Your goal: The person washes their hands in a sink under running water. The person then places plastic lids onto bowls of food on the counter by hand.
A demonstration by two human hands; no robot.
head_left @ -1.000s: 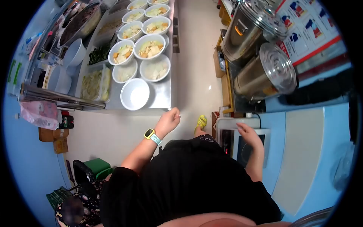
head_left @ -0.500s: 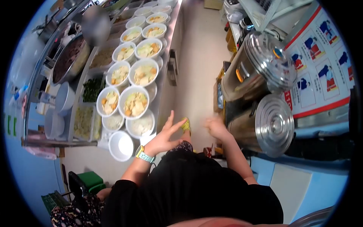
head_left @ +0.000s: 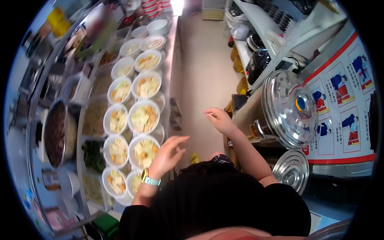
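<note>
My left hand (head_left: 167, 156), with a watch (head_left: 150, 178) on its wrist, is held over the right edge of the rows of filled bowls. Its fingers are apart and hold nothing. Beneath and beside it is a white bowl of mixed food (head_left: 145, 152); whether they touch I cannot tell. Farther up stand more white bowls (head_left: 144, 116) in two rows, some stacked on others. My right hand (head_left: 219, 120) hangs over the aisle floor, its fingers bent loosely, with nothing seen in them.
Along the left lie trays of ingredients, one with dark greens (head_left: 93, 157), and a large pan of dark food (head_left: 56, 134). A steel pot with a shiny lid (head_left: 289, 108) and a second round lid (head_left: 291, 172) stand right, below a shelf (head_left: 260, 20). A green bin (head_left: 107, 224) is lower left.
The view has moved forward along the counter, so the bowls and pots appear lower. My left hand is now beside the filled bowls. My right hand has shifted slightly left and up in view.
</note>
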